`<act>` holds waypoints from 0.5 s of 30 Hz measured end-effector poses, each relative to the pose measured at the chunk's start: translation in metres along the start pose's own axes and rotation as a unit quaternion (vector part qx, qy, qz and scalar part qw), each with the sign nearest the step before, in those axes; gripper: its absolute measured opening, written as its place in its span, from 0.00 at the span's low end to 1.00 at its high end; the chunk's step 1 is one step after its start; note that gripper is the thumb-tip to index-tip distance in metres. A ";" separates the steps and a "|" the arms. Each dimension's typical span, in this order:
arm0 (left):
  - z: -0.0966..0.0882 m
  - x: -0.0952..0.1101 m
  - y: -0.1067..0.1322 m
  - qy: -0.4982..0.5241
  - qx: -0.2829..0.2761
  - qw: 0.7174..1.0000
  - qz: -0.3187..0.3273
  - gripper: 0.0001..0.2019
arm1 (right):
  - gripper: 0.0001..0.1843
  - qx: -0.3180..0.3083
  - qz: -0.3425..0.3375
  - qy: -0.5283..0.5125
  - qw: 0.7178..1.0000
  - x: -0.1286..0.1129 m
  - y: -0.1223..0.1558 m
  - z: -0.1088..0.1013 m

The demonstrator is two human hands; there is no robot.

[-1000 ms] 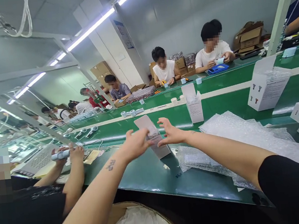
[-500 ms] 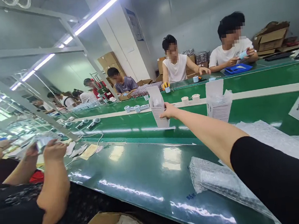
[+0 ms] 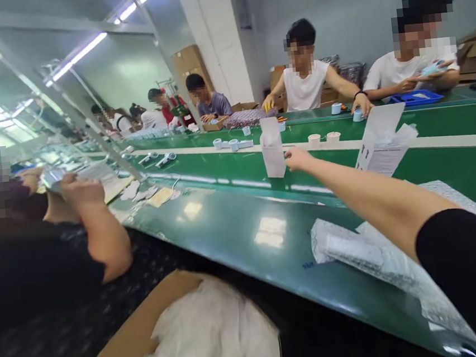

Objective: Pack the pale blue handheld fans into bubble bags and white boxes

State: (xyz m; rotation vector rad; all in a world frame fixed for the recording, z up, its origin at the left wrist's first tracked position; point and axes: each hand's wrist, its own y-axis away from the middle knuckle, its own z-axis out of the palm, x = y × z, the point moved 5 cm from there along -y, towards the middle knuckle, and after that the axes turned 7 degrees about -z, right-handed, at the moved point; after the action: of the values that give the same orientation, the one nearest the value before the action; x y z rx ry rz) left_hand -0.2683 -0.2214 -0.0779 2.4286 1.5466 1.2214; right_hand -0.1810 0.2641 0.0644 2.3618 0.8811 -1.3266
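My right hand (image 3: 298, 159) reaches out across the green belt, its fingertips at the right edge of an upright white carton (image 3: 273, 155) with its top flap raised. The fingers look slightly apart and no longer wrapped round the carton; whether they still touch it is hard to tell. A second open white carton (image 3: 387, 155) with clear plastic sticking out of its top stands to the right, beyond my forearm. Below my forearm lie bubble-wrap bags (image 3: 354, 251) on the near bench. My left hand is out of the picture.
Two whitish cups (image 3: 314, 141) and pale-blue handled devices (image 3: 233, 144) sit along the white strip. Co-workers sit across the belt; another person's arm (image 3: 103, 225) is at my left. A cardboard box (image 3: 122, 335) holding white plastic bags (image 3: 219, 332) is below the bench edge.
My right hand has loosened from the white carton and drawn slightly right. The carton stays upright. The view has shifted left and down, and a co-worker opposite now reaches to a blue cup.
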 end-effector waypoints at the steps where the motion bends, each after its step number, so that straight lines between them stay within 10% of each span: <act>1: 0.005 -0.019 0.013 0.011 0.001 0.999 -0.032 0.18 | 0.13 -0.037 -0.006 0.006 0.999 -0.016 0.016 0.004; 5: -0.003 -0.063 0.053 0.195 0.077 0.967 -0.142 0.25 | 0.12 -0.260 -0.040 -0.007 0.965 -0.075 0.110 0.057; 9: -0.036 -0.046 0.075 0.476 0.176 0.859 -0.063 0.33 | 0.27 -0.489 -0.004 -0.027 0.872 -0.080 0.233 0.137; 15: -0.030 0.011 0.117 0.592 0.085 0.798 0.072 0.31 | 0.53 -0.448 0.076 -0.323 0.830 -0.047 0.325 0.224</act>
State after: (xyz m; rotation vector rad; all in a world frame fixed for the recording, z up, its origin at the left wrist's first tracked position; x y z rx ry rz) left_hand -0.1953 -0.2844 -0.0043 1.8017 1.5965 3.0988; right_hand -0.1420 -0.1200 -0.0286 1.1252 0.8069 -1.1461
